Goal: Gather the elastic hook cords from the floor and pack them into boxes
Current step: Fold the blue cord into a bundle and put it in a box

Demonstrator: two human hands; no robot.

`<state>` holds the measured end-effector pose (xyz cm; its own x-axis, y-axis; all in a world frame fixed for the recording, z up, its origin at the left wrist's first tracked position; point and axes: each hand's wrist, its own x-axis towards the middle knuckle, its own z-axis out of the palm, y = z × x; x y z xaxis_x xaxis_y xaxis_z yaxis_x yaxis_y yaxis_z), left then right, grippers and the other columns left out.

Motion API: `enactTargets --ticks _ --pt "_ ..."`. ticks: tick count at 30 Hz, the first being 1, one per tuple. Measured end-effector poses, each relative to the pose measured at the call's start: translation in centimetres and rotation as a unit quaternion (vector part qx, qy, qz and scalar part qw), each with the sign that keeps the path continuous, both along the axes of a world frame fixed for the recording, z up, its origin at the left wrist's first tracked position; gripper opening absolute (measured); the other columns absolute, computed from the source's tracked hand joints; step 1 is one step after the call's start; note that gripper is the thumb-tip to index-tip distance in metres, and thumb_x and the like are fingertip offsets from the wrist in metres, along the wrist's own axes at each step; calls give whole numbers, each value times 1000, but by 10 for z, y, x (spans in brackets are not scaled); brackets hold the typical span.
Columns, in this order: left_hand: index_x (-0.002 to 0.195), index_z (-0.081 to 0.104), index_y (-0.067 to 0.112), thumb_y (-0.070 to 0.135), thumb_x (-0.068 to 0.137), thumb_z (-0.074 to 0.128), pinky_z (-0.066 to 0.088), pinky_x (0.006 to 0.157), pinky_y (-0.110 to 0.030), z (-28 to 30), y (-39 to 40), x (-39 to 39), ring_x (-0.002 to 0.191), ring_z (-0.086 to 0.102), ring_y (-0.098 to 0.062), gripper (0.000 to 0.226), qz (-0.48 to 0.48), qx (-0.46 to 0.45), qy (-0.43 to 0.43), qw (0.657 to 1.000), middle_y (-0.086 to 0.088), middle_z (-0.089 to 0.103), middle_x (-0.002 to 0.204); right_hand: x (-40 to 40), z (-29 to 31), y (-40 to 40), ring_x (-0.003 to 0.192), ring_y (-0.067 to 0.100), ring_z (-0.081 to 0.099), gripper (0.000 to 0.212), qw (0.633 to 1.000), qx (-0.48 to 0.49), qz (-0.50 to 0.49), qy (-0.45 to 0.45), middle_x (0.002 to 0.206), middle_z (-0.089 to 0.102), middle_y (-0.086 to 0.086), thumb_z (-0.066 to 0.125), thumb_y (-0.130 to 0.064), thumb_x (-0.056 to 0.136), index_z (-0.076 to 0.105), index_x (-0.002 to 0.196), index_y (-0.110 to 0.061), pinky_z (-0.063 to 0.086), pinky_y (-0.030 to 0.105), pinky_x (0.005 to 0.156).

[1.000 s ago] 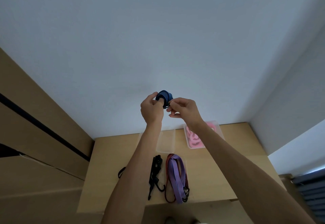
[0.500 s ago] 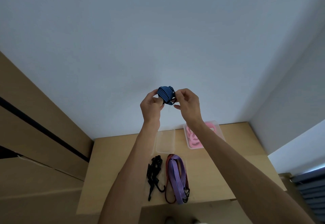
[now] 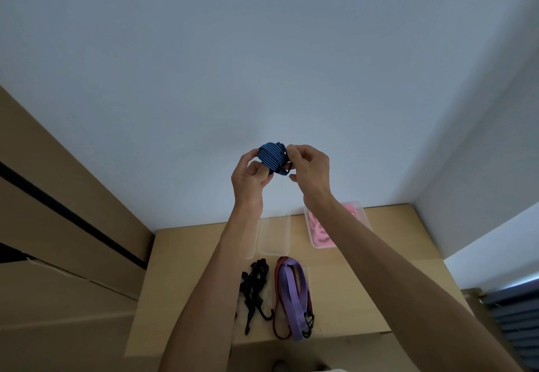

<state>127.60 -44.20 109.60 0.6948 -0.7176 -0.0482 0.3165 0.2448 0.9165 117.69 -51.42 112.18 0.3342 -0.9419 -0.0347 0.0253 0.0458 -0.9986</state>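
left hand (image 3: pixel 250 177): bare, no sleeve | right hand (image 3: pixel 310 171): bare, no sleeve

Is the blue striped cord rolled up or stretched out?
Rolled up: the blue cord is a compact bundle held between the left hand and right hand.

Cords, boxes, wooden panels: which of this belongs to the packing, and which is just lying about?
Part of the job:
- blue striped cord, wound up, gripped by left hand and right hand
- black cord
- purple cord
- empty clear box
- box of pink cords

Just there:
- wooden table
- wooden panels
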Motion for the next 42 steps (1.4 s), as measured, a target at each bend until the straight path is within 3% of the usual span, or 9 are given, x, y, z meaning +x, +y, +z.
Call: enactTargets --ticks 6,14,18,21,25,31,35,38,42 --pt "123 59 10 -15 91 52 55 82 -29 -5 2 0 105 65 -24 41 -30 -45 108 993 -13 69 117 6 5 2 66 10 68 19 999 -40 2 13 79 72 -1 63 -27 92 72 83 -13 57 30 66" --pt "106 64 18 -8 87 66 58 80 -31 -7 -1 -6 93 72 -17 32 34 25 -15 999 -5 76 89 7 9 5 75 8 68 11 993 -97 -49 55 77 72 -9 70 -30 84 72 84 -20 58 29 69" --pt "110 60 19 -1 87 65 57 85 -53 -4 -5 -7 88 65 -34 31 74 60 -124 988 -26 67 94 8 9 4 72 13 68 15 988 -113 -64 80 75 69 -4 69 -28 85 62 80 -15 55 28 64" --pt "109 59 24 -2 87 63 55 84 -59 0 -6 -5 88 61 -45 33 85 84 -171 978 -28 63 92 8 7 1 67 12 67 19 989 -109 -52 86 72 69 -2 68 -26 86 60 77 -11 53 26 62" --pt "114 55 16 -4 88 63 58 82 -51 -2 -3 -7 89 65 -37 34 86 107 -201 970 -20 66 92 7 5 -2 74 21 69 22 991 -101 -18 81 76 67 3 68 -25 86 58 78 -7 54 34 66" --pt "109 55 13 -10 86 59 53 68 -37 -7 -1 -9 85 62 -38 32 122 138 -218 958 -21 64 92 1 -5 7 68 19 72 24 994 -96 14 57 77 66 9 67 -19 89 58 78 0 56 42 69" --pt "106 52 12 -1 90 60 55 69 -44 -2 -4 -16 74 62 -27 22 132 139 -199 961 -19 65 85 5 -8 12 85 11 71 17 995 -91 26 36 93 72 -1 71 -24 87 69 96 -10 56 27 71" --pt "103 51 15 8 91 64 58 71 -41 -2 -7 -20 76 68 -22 18 122 128 -169 970 -11 69 85 3 -10 13 100 7 66 39 993 -100 41 45 111 70 -8 76 -24 83 67 119 -14 54 21 83" --pt "99 52 14 7 89 65 61 79 -35 -1 -2 -16 82 73 -19 18 61 92 -85 990 -12 73 90 -3 -6 3 99 5 66 44 985 -141 67 79 112 69 -13 80 -23 79 67 120 -15 52 17 82"
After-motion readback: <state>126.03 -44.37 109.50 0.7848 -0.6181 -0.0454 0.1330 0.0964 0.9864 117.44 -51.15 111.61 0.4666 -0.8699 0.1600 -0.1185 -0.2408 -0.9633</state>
